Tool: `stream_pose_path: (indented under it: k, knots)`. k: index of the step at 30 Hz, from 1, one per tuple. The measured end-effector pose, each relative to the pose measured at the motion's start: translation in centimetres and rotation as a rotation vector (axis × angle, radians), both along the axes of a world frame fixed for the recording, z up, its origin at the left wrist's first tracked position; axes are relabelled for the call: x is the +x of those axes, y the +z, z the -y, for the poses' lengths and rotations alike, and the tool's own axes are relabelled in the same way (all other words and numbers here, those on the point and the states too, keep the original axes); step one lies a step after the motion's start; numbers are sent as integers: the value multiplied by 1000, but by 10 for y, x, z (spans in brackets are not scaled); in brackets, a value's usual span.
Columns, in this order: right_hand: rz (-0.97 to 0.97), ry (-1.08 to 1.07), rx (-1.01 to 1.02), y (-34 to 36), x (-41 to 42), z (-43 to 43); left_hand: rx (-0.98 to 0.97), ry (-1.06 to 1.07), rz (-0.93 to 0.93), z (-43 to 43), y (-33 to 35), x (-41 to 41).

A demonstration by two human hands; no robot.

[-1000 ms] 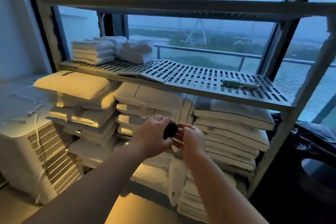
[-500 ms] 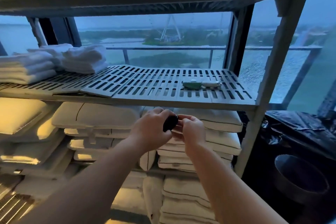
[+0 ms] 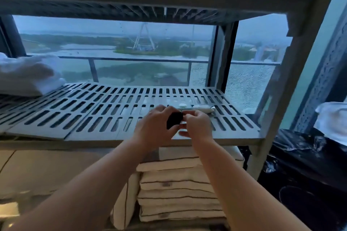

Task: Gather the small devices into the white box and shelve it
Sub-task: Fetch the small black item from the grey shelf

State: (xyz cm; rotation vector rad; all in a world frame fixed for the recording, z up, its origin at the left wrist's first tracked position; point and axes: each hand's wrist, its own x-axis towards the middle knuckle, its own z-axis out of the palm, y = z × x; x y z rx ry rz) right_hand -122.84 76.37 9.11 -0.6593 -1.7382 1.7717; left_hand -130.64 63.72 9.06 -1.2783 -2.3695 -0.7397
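Both hands meet over the front right part of the slatted grey shelf (image 3: 105, 110). My left hand (image 3: 155, 127) wraps a small black device (image 3: 174, 119), and my right hand (image 3: 197, 125) pinches its right end. Just behind the hands, two more small devices lie on the shelf: a greenish one with a round white button (image 3: 182, 106) and a pale oblong one (image 3: 203, 108). The white box is out of view.
Folded white towels (image 3: 26, 77) sit at the shelf's left end. Stacked cushions (image 3: 178, 189) fill the level below. An upper shelf (image 3: 150, 3) runs overhead, and the right upright post (image 3: 281, 84) stands close by. Black plastic bags (image 3: 304, 174) lie at the right.
The view has swung right and closer to the shelf. Both hands, still holding the black device, have risen from below shelf level to just over its front edge, near the two devices.
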Motion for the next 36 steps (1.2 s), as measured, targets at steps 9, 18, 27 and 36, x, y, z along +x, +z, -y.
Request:
stream_pose_path:
  k: [9, 18, 27, 36]
  knots:
    - [243, -150, 421, 0, -46, -51, -46, -93, 70, -52, 0, -64]
    - [379, -151, 678, -5, -60, -93, -203, -24, 24, -87, -9, -76]
    - [284, -80, 692, 1, -62, -114, -254, 20, -57, -94, -12, -76]
    - [216, 14, 679, 2, -52, -115, -276, 28, -24, -94, -9, -63]
